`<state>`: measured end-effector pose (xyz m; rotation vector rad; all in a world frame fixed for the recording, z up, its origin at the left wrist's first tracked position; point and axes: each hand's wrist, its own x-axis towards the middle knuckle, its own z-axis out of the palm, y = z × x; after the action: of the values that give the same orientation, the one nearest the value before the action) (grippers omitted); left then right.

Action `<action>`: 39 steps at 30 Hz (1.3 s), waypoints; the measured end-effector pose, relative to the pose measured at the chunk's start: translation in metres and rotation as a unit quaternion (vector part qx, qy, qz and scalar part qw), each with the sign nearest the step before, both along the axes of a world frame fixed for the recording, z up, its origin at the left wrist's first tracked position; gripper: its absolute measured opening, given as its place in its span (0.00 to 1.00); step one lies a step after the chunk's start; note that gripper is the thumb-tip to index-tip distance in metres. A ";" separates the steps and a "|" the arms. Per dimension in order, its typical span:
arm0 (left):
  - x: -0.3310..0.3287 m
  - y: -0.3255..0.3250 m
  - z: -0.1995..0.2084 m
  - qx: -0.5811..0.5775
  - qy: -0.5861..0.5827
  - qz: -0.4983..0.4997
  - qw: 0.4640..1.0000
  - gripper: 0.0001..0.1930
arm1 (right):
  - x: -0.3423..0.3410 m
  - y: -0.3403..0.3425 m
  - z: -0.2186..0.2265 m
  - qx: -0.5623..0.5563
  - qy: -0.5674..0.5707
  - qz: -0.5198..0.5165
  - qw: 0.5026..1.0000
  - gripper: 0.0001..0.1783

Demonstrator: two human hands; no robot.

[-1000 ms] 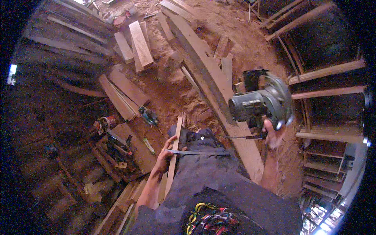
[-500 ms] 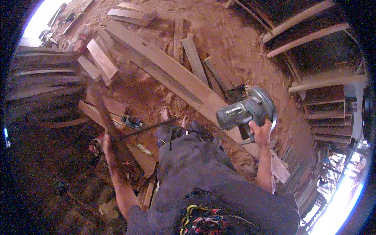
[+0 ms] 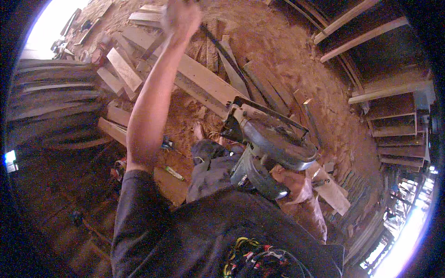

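Dark grey circular saw with a rounded blade guard (image 3: 282, 141) is held up in front of the person's body, partly over the legs, tilted, with its straight-edged dark base plate (image 3: 271, 114) along the far side. The person's right hand (image 3: 291, 181) is at the near right of the saw, closed around its grip, some of the fingers hidden by the motor housing (image 3: 255, 172).

Well beyond the saw and to its left, the bare left hand (image 3: 181, 21) is stretched far forward, blurred and touching the upper border of the view. How far its fingers are bent cannot be told. A slim dark bar (image 3: 214, 40) slants from beside it toward the saw; whether the hand grips the bar is unclear.

Behind the saw, a long, thick brown wooden plank (image 3: 204, 76) runs off to the far left across reddish-brown, sawdust-covered ground (image 3: 289, 51). Left of the saw are a bare foot (image 3: 198, 130) and, farther out, a short pale wooden board (image 3: 124, 69). Just right of it lies a pale flat offcut (image 3: 333, 194); well to its right stands a wooden rack with shelves (image 3: 394, 95).
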<state>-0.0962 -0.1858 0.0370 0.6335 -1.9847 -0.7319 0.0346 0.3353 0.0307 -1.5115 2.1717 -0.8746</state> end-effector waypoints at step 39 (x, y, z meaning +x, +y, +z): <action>-0.022 0.133 -0.001 -0.122 -0.253 -0.259 0.924 0.31 | 0.007 0.007 -0.009 0.063 0.020 0.106 0.992 0.41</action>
<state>-0.1184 -0.0527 0.0363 0.1402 -2.7264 -0.6459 0.0414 0.3425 0.0220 -1.6705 2.0064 -0.6291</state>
